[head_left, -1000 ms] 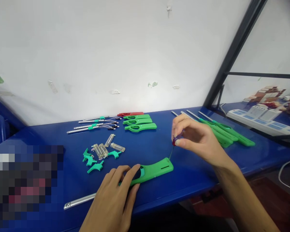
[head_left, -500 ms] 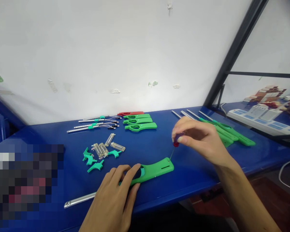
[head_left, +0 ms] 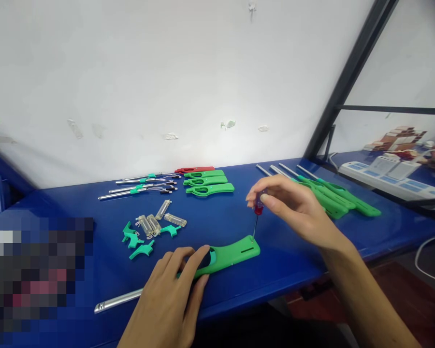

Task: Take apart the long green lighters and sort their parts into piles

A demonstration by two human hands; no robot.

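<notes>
Head view: on the blue table (head_left: 76, 208), teal triggers (head_left: 136, 240) and clear tanks (head_left: 155, 221) lie left of the work. The left hand (head_left: 170, 302) presses a green lighter (head_left: 235, 251) flat near the front edge, fingers clamped over its handle end. Its metal tube (head_left: 118, 300) pokes out leftward. A screwdriver (head_left: 257, 215) stands tip-down on the lighter's right end, its red handle pinched in the right hand (head_left: 297, 210). Finished lighters (head_left: 337, 198) lie just beyond, further right.
</notes>
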